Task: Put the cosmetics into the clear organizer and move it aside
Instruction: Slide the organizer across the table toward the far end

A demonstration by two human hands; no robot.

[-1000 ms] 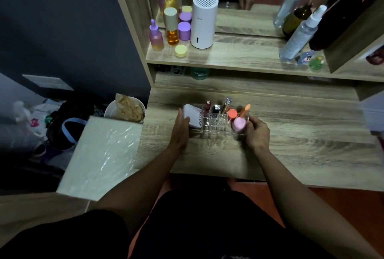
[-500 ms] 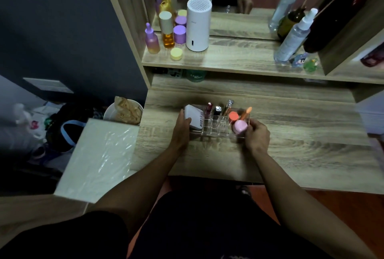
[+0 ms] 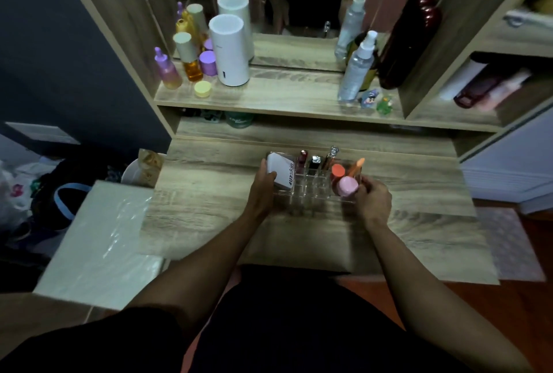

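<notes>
Organizer sits mid-desk, between my hands. My left hand grips its left end, thumb on white compact inside. My right hand clasps right end, beside pink jar and orange-capped pot. Lipsticks stand upright in rear slots. White cylinder on shelf behind.
</notes>
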